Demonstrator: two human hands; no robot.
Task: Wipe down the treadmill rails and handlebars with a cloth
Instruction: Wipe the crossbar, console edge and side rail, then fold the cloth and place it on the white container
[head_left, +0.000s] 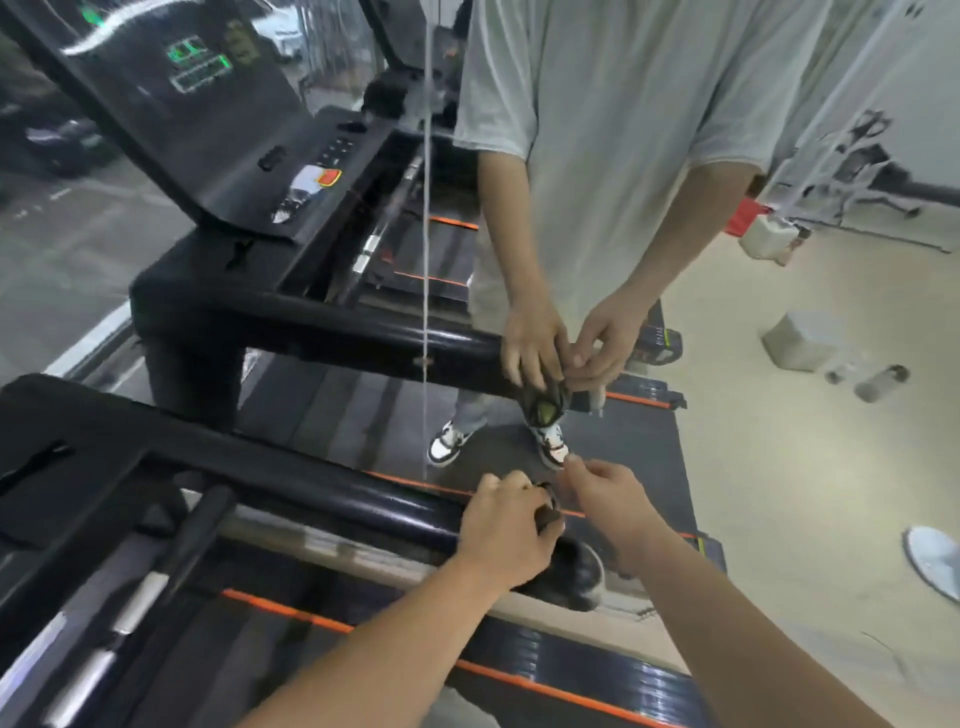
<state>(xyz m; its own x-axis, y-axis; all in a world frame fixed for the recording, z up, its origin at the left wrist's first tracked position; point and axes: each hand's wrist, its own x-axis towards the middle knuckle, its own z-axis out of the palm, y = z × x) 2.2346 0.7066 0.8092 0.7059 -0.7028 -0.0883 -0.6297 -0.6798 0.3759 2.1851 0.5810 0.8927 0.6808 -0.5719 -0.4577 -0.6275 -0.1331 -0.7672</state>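
Note:
My left hand (506, 530) curls over the end of the glossy black handrail (363, 506) and grips a small dark cloth (548, 512), mostly hidden under its fingers. Just right of the rail's end, my right hand (610, 499) has its thumb and forefinger pinched together. A mirror ahead reflects this: a person in a grey shirt holds a dark cloth with a green patch (543, 405) in both hands at a rail's end.
The treadmill console (218, 130) rises at upper left. Orange-striped side rails (519, 670) run below my arms. Inner grips with silver sensors (140, 597) lie at lower left. On the beige floor to the right are a grey block (802, 338) and a bottle (880, 384).

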